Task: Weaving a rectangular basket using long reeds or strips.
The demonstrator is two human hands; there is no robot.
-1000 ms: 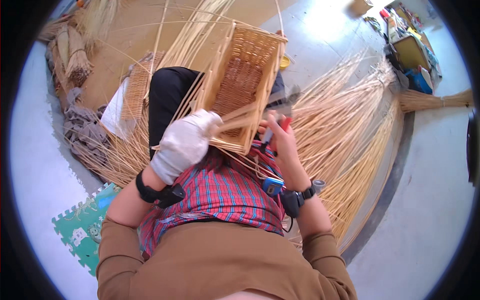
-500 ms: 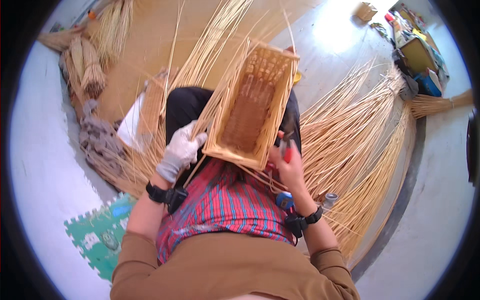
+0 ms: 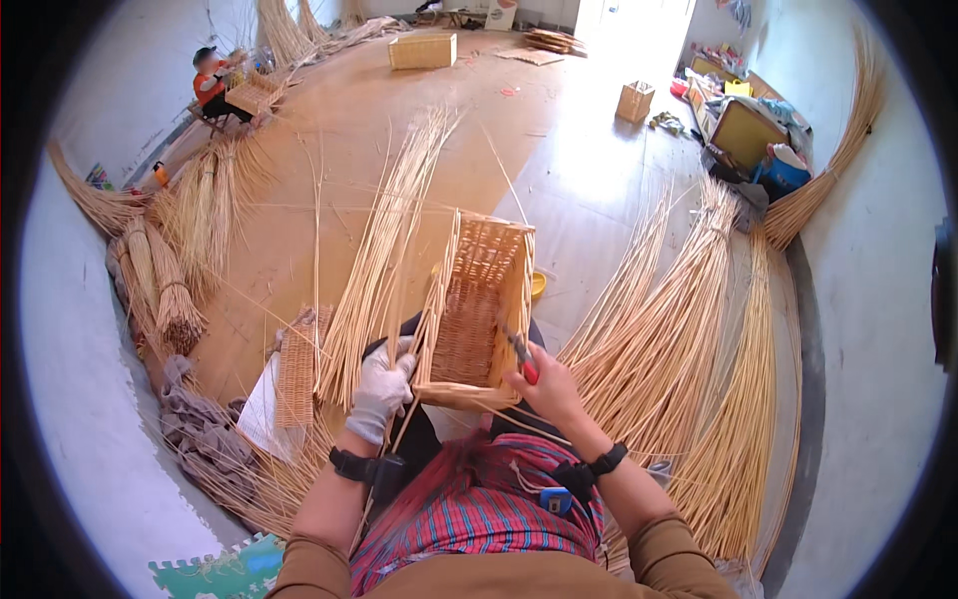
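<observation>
A rectangular woven wicker basket [image 3: 479,299] stands tilted on my lap, its open side toward me. My left hand [image 3: 383,387], in a pale work glove, is closed round wicker rods at the basket's near left corner. Loose rod ends stick out below that hand. My bare right hand [image 3: 551,387] grips a red-handled tool [image 3: 530,371] with a dark metal end, perhaps shears. The tool's tip is over the basket's opening by the right wall. A plaid apron [image 3: 439,509] covers my lap, with a blue tape measure [image 3: 555,501] on it.
Long loose rods [image 3: 389,240] lie ahead, and large rod bundles [image 3: 689,329] spread along the right. At left are a woven panel [image 3: 297,369] and grey cloth [image 3: 205,434]. Another person [image 3: 210,85] sits far left with wickerwork. A finished box basket [image 3: 423,52] stands farther off.
The view has tilted up, showing more of the room. My right hand, with the tool, has come from beside the basket to its near right corner. The left hand keeps its hold.
</observation>
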